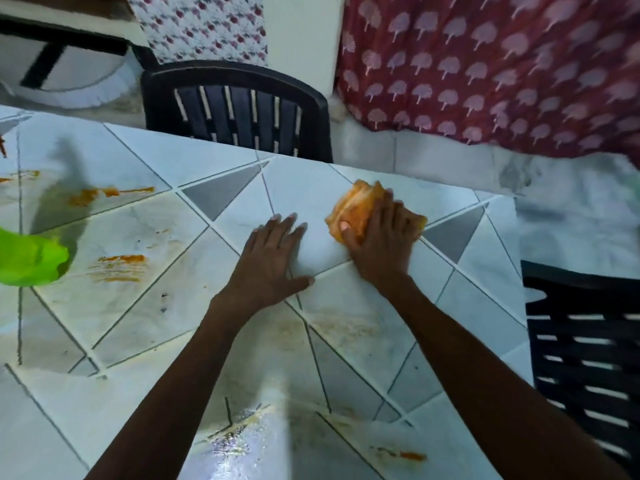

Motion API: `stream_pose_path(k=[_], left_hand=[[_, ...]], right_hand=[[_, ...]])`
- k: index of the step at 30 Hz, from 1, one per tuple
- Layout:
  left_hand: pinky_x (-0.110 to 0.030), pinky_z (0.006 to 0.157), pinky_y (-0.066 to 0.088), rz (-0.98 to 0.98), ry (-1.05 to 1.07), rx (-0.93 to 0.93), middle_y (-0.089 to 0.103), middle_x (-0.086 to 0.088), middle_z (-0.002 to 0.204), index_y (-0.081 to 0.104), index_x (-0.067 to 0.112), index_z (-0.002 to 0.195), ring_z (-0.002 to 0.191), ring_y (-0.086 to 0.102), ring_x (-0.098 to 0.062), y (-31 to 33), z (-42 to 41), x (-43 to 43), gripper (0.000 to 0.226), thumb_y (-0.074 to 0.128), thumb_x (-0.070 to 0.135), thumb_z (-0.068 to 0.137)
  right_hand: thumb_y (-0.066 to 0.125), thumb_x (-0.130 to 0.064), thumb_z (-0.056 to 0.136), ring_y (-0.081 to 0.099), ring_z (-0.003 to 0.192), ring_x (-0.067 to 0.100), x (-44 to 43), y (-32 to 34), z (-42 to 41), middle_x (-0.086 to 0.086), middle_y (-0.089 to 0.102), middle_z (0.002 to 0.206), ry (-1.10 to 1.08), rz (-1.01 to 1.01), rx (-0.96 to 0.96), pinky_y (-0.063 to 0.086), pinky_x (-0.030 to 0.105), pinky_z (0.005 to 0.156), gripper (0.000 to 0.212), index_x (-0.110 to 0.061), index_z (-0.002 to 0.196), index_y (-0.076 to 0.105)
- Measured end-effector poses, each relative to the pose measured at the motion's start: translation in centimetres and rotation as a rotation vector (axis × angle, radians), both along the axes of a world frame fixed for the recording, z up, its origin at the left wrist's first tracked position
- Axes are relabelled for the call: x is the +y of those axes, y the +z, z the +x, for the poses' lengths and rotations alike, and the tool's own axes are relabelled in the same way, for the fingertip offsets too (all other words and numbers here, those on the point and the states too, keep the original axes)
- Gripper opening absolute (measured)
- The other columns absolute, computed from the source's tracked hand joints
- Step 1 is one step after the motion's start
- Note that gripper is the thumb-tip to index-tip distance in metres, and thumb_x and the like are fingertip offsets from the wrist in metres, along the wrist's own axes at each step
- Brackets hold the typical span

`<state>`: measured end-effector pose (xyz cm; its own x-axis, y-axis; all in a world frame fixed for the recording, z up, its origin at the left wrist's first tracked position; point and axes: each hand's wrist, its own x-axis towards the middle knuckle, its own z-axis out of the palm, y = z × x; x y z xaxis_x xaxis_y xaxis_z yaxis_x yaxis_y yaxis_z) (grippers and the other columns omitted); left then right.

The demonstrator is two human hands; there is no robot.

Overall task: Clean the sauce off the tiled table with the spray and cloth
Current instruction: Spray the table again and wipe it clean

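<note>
Head view: right hand [381, 240] flat, pressing cloth [356, 206]; left hand [270, 261] spread on table [156, 150]. Risk: sauce-soaked cloth may smear stains [121, 259] wider instead of lifting them.

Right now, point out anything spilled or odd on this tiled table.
Orange sauce smears streak the white tiled table at left, with another near the front edge. The right hand presses the orange-stained cloth elsewhere.

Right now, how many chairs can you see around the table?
2. The far chair stands behind the table, at its far edge. The right chair is at its right side, partly cut off by the frame. Others may be hidden out of view.
</note>
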<state>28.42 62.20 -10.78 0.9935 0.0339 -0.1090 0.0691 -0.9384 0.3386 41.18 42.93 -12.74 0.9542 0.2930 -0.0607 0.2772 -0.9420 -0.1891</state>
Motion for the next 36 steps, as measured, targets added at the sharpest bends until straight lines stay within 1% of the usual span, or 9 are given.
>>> stream_pose_path(k=[3,7,12,16,20,25,29,33,36], left_hand=[[-0.049,0.121,0.016,-0.003,-0.05,-0.002,0.01,-0.001,0.165,0.018,0.023,0.156,0.152,0.006,-0.024,0.4,1.5,-2.0,0.101,0.045,0.076,0.074],[-0.051,0.119,0.017,0.014,-0.133,0.03,0.013,-0.003,0.164,0.024,0.021,0.155,0.151,0.009,-0.027,0.2,3.6,-5.5,0.105,0.036,0.082,0.07],[-0.051,0.12,0.014,0.035,-0.158,0.025,0.012,-0.001,0.164,0.017,0.027,0.156,0.151,0.01,-0.027,-0.8,5.4,-10.9,0.103,0.032,0.084,0.071],[-0.054,0.117,0.022,0.038,-0.143,-0.005,0.019,-0.003,0.163,0.026,0.026,0.154,0.149,0.018,-0.032,-0.8,6.0,-14.4,0.099,0.034,0.082,0.073],[-0.056,0.118,0.016,0.062,-0.13,0.059,0.014,0.0,0.164,0.027,0.031,0.154,0.15,0.013,-0.032,-1.1,6.1,-15.6,0.102,0.031,0.084,0.066],[-0.056,0.116,0.02,0.046,-0.112,0.037,0.018,0.001,0.163,0.033,0.031,0.152,0.149,0.018,-0.032,-1.0,6.1,-15.7,0.102,0.039,0.083,0.064],[-0.056,0.117,0.02,0.062,-0.111,0.06,0.016,0.002,0.164,0.03,0.032,0.152,0.149,0.016,-0.032,-1.1,6.4,-15.9,0.103,0.04,0.084,0.064],[-0.056,0.118,0.018,0.032,-0.138,0.099,0.009,0.005,0.165,0.021,0.038,0.154,0.151,0.009,-0.029,-1.0,6.6,-15.1,0.104,0.039,0.089,0.065],[-0.055,0.119,0.016,0.0,-0.128,0.158,0.007,0.007,0.165,0.021,0.041,0.153,0.151,0.008,-0.027,-0.2,6.6,-15.3,0.107,0.04,0.092,0.061]], right_hand=[[0.033,-0.073,0.093,0.019,0.151,0.035,-4.6,0.3,-5.4,0.011,0.017,0.167,0.109,-0.002,0.024,0.018,0.056,0.12,0.092,-0.013,0.16,0.012],[0.031,-0.076,0.091,0.024,0.15,0.032,-13.9,1.1,-10.4,0.008,0.027,0.164,0.093,-0.039,0.03,0.022,0.053,0.119,0.09,-0.018,0.159,0.022],[0.029,-0.076,0.091,0.024,0.149,0.035,-15.9,0.3,-0.9,0.009,0.025,0.164,-0.136,-0.033,0.0,0.021,0.059,0.116,0.091,-0.017,0.159,0.018],[0.033,-0.071,0.093,0.024,0.148,0.039,-14.1,0.3,6.1,0.015,0.026,0.162,-0.261,0.009,0.04,0.018,0.063,0.116,0.087,-0.014,0.158,0.02],[0.03,-0.073,0.094,0.024,0.149,0.035,-18.1,0.1,-1.2,0.009,0.024,0.164,-0.109,0.028,0.004,0.019,0.059,0.118,0.085,-0.021,0.16,0.016],[0.033,-0.076,0.091,0.011,0.154,0.029,-27.0,0.6,-12.6,0.002,0.012,0.168,-0.114,0.032,0.058,0.017,0.058,0.12,0.088,-0.026,0.161,0.012],[0.028,-0.08,0.089,0.012,0.152,0.037,-27.2,0.1,-5.7,0.004,0.017,0.167,-0.097,0.027,0.038,0.017,0.061,0.118,0.089,-0.029,0.16,0.011],[0.035,-0.076,0.089,0.028,0.144,0.043,-22.9,-0.2,5.9,0.008,0.028,0.162,-0.193,0.056,0.063,0.032,0.062,0.109,0.086,-0.023,0.157,0.024],[0.037,-0.072,0.09,0.031,0.142,0.041,-22.6,-0.1,6.3,0.008,0.026,0.163,-0.207,0.093,0.069,0.039,0.059,0.105,0.084,-0.022,0.156,0.025]])
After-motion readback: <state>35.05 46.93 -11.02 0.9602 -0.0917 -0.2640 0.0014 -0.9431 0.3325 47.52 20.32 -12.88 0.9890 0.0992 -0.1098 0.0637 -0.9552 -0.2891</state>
